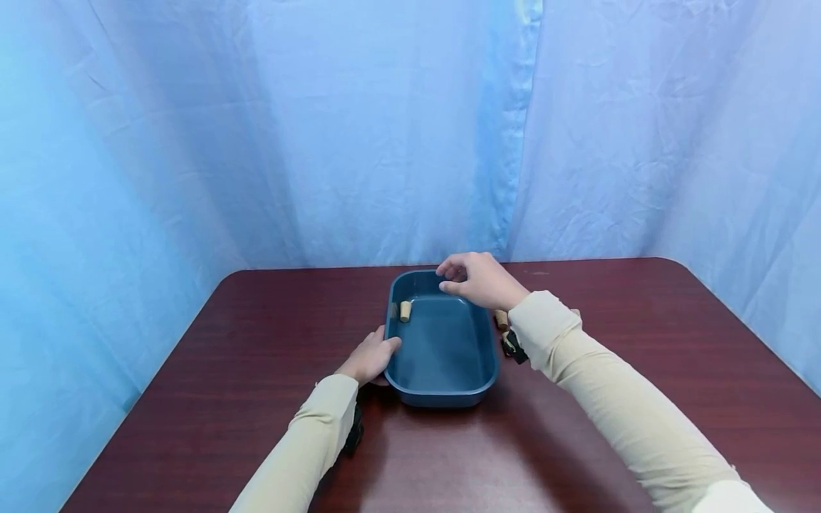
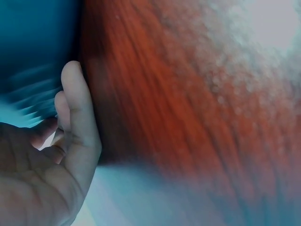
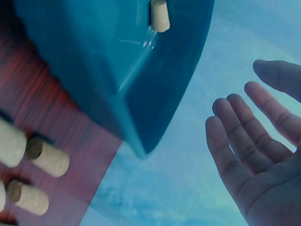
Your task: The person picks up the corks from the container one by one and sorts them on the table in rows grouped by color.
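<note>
A deep blue plastic bin [image 1: 442,395] stands lengthwise on the table. My left hand [image 1: 370,356] grips its left side, thumb over the rim and fingers outside. In the left wrist view, the fingers of the left hand [image 2: 70,136] lie by the bin's ribbed wall [image 2: 33,89]. One tapered cork stopper [image 1: 405,311] is inside the bin, against the left wall. Over the bin's far right corner hovers my right hand [image 1: 477,279], fingers loosely bent. Nothing is held in the right hand [image 3: 263,160] in its wrist view.
Several more cork stoppers [image 3: 48,157] lie on the table to the bin's right, partly hidden by my right forearm in the head view. The dark red wooden table [image 1: 276,320] has rounded far corners. Pale blue curtains [image 1: 385,142] hang behind and at both sides.
</note>
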Demonstrator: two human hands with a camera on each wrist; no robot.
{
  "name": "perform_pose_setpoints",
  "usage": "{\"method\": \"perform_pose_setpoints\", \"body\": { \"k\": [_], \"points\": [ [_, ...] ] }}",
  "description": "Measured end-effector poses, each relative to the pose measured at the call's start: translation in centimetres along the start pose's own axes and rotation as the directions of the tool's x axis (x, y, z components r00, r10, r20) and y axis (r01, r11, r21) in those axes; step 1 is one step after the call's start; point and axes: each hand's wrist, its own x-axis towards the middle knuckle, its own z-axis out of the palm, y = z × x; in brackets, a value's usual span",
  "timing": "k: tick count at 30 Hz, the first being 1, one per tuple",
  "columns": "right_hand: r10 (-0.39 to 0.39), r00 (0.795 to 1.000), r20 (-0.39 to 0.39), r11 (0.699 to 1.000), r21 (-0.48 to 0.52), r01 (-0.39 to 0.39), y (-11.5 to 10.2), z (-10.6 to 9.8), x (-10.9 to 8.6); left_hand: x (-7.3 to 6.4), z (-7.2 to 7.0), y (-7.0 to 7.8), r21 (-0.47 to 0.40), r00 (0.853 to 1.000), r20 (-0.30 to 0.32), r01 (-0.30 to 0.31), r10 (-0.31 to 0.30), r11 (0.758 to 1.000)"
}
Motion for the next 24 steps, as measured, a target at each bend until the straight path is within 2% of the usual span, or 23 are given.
{"method": "perform_pose_setpoints", "body": {
  "k": [7, 13, 24],
  "points": [
    [0.012, 1.000, 0.017, 1.000, 0.014, -0.012, -1.2, 1.0, 1.3, 0.4, 0.0, 0.0, 0.006, 0.999, 0.008, 0.035, -0.035, 0.999],
    [0.057, 0.998, 0.033, 0.998, 0.021, -0.058, -2.0, 2.4, 2.3, 0.5, 0.0, 0.1, 0.006, 0.999, 0.011, 0.036, -0.036, 0.999],
    [0.144, 0.988, 0.057, 0.990, -0.008, -0.143, -1.4, 5.3, 4.1, 0.7, -0.1, 0.0, 0.009, 0.999, 0.030, 0.024, -0.025, 1.000]
  ]
}}
